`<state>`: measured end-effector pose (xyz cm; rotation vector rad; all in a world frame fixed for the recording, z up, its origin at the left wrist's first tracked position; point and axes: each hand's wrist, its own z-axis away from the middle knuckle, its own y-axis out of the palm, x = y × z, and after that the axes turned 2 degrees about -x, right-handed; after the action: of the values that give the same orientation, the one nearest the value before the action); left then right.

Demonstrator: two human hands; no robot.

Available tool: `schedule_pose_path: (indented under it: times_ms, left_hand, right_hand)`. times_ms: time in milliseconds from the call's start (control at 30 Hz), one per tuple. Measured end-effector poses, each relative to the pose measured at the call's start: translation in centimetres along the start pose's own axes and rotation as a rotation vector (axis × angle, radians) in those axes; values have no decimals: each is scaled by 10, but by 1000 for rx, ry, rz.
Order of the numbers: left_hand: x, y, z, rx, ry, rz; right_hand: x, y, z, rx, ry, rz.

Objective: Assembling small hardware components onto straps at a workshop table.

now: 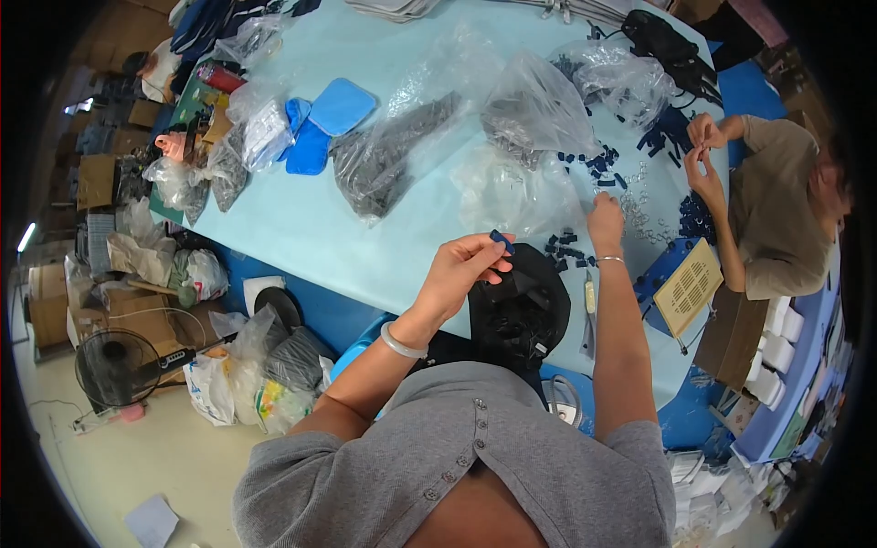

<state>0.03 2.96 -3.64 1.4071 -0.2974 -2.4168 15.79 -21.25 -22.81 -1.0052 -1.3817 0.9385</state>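
My left hand (pixel 461 272) pinches a short dark blue strip (pixel 501 242), perhaps fabric, between thumb and fingers above the table edge. My right hand (pixel 606 224) is farther out on the right, fingers drawn together; whatever they hold is hidden or too small to make out. Just beyond it lies a pile of similar blue pieces (pixel 603 166). To its right spread many small clear pieces (pixel 639 215), and more blue pieces (pixel 566 248) sit to its left. A dark open bag (pixel 519 315) with black things in it is between my arms.
The light blue table (pixel 301 242) bears clear plastic bags (pixel 379 169) of dark parts and blue pads (pixel 343 107). At right, a co-worker's hands (pixel 703 151) meet near a yellowish panel (pixel 687 290). A knife-like tool (pixel 589 301) lies by my right forearm. A fan (pixel 117 365) stands left.
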Motion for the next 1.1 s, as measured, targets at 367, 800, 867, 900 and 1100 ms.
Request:
schedule_pose_path:
  times_ms: [367, 800, 867, 900, 1100]
  left_hand:
    - [-1, 3, 6, 37, 43, -19]
    - [15, -4, -10, 125, -54, -38]
    - [19, 1, -11, 146, -148, -14]
    - [20, 3, -13, 152, -151, -18]
    - [25, 17, -19, 246, -142, -83]
  right_hand:
    - [25, -74, 59, 254, 406, -1496]
    - [30, -118, 148, 299, 571, -1870]
    - [36, -124, 155, 317, 576, -1894]
    - [41, -128, 157, 308, 578, -1895]
    - [56, -138, 166, 380, 551, -2027]
